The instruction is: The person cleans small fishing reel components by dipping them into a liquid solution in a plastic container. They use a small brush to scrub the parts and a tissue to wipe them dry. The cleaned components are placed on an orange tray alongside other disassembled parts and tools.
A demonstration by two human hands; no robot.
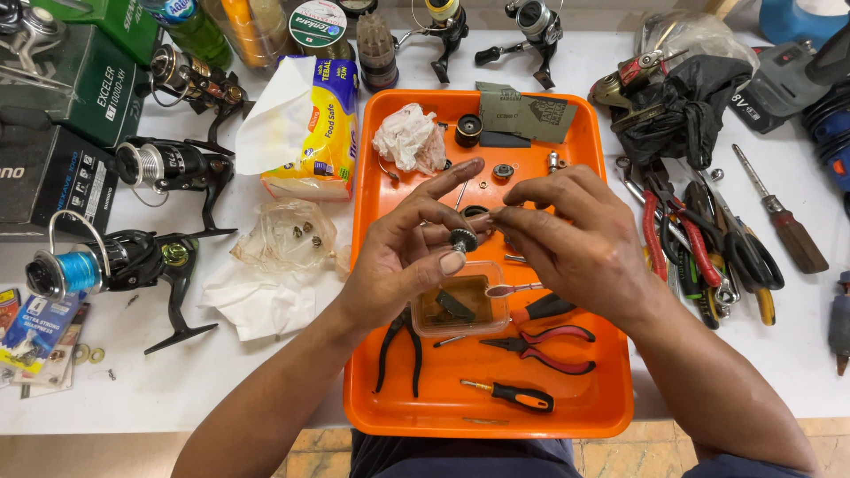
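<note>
Pinched in the left hand above the orange tray, a small black gear is kept steady while the right hand is closed on a thin pin, so loose parts are caught.

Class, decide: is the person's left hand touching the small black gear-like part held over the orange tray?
Touching. The head view shows the left hand pinching the small black gear-like part between thumb and fingers, no gap visible.

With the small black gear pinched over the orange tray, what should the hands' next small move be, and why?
Probably bring the right hand in to touch the small black gear, since the left hand pinches it above the orange tray and the right fingertips sit just beside it.
</note>
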